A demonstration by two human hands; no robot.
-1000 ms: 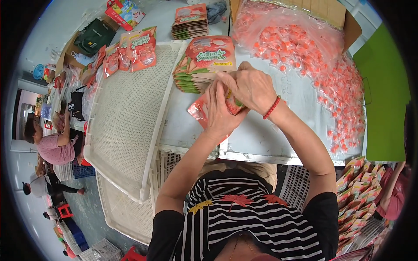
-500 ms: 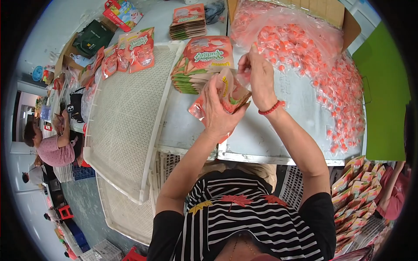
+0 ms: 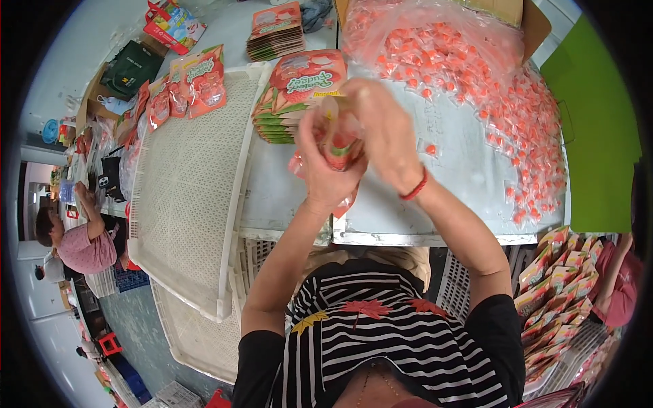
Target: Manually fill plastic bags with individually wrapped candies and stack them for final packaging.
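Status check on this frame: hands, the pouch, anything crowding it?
Left hand and right hand both closed on one pouch, raised above the table. Stack of flat pouches just behind; loose wrapped candies to the right. Nothing blocking.

Red-green pouch stack (image 3: 297, 95) beside candy bag (image 3: 469, 75)

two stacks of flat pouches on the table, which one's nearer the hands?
The stack of flat pouches just beyond the left hand, beside the white mesh tray. The other stack lies farther back on the table.
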